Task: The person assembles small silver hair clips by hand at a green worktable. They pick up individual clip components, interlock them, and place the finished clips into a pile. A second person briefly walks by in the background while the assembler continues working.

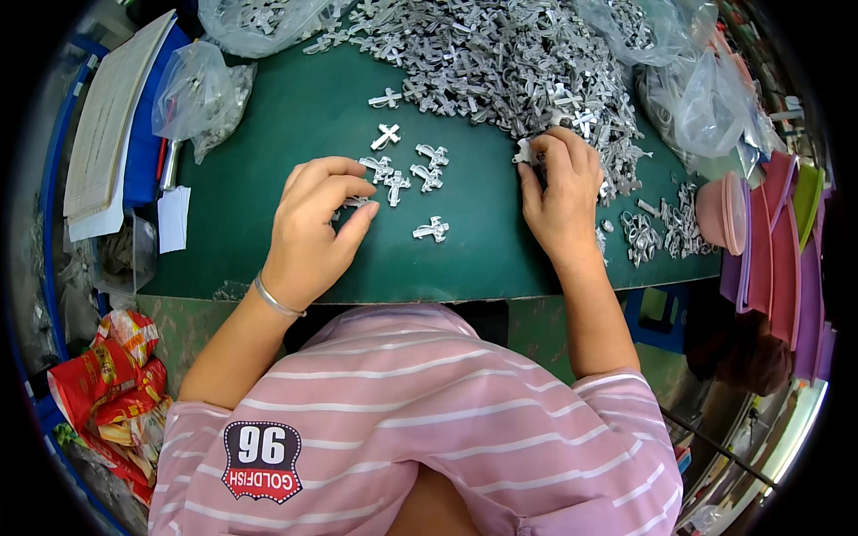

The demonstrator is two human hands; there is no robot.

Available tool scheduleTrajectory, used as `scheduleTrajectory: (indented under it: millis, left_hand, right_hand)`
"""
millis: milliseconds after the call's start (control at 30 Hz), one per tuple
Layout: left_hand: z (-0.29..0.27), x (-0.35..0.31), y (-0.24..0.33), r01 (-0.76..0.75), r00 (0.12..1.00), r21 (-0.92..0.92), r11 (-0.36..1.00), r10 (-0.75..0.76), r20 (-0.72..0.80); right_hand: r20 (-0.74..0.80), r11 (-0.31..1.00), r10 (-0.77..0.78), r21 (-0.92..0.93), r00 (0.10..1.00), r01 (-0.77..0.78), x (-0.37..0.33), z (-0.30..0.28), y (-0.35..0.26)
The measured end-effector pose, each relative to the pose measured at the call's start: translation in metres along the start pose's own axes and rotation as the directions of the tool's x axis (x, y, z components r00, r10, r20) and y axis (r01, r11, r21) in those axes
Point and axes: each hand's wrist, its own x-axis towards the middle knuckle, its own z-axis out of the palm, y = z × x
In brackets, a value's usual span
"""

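Silver piece (524,152) pinched in nearly closed right hand (565,196) at edge of grey cross pile (500,67), left hand (313,223) half-curled, one cross (356,202) partly covered by it, grip there cannot be told, loose crosses (431,230) spread between hands on green tabletop (465,268)

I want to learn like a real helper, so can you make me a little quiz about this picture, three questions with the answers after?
1. True or false: a bracelet is around the left wrist.
2. Which of the two hands is at the edge of the big heap of silvery pieces?
3. Pick one: the tabletop is A) red, B) green or C) white.

Key:
1. True
2. The right hand
3. B
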Motion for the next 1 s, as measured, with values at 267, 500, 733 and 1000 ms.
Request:
scheduleTrajectory:
  millis: [267, 500, 733, 1000]
  left_hand:
    - [0.038, 0.026, 0.041, 0.169, 0.986, -0.608, 0.776, -0.141, 0.094]
    - [0.063, 0.038, 0.05, 0.565, 0.739, -0.824, -0.047, -0.416, 0.53]
    - [0.069, 0.027, 0.041, 0.564, 0.687, -0.746, -0.355, -0.299, 0.662]
    - [0.069, 0.026, 0.044, 0.495, 0.612, -0.615, -0.614, -0.255, 0.748]
  right_hand:
    - [0.237, 0.98, -0.197, 0.059, 0.951, 0.189, 0.013, -0.012, 0.015]
    - [0.172, 0.984, -0.179, 0.013, 0.969, 0.18, -0.007, -0.008, 0.002]
    - [0.513, 0.235, 0.48, 0.707, 0.712, -0.667, -0.006, -0.02, -0.014]
    - [0.628, -0.15, 0.458, 0.752, 0.629, -0.642, -0.011, -0.024, -0.017]
